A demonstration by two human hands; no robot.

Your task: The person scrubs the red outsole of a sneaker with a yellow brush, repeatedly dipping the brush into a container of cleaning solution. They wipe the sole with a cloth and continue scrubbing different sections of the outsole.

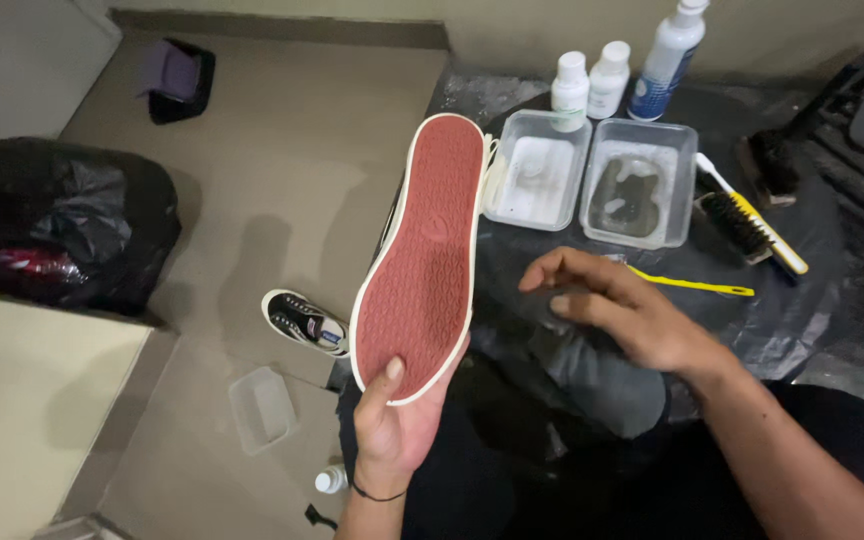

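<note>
Cleaning stage: a shoe [420, 255] is held sole-up at centre frame, so the work is judged to be partway; the red sole looks dry and no foam is seen on it, though faint dirt cannot be ruled out.
Done so far: two trays [537, 170] are set out at upper centre, one with whitish liquid, the other [640, 182] with murky grey water, which suggests some washing is already done.
Left to do: a second shoe [304, 321] lies on the floor at lower left, well apart from the trays; it is judged not yet handled.
Left hand [392, 425]: clamped on the heel end of the shoe, the thumb pressed on the sole, the other fingers hidden behind it.
Right hand [620, 312]: held empty right of centre, fingers loosely apart and slightly curled, nothing gripped; whether the black sheet below is touched cannot be told.
Tools nearby: a yellow toothbrush [692, 284] lies just beside the right fingertips; a brush [752, 225] rests at right, near the grey tray.
Bottles [588, 82]: three stand at the top, behind the trays.
</note>
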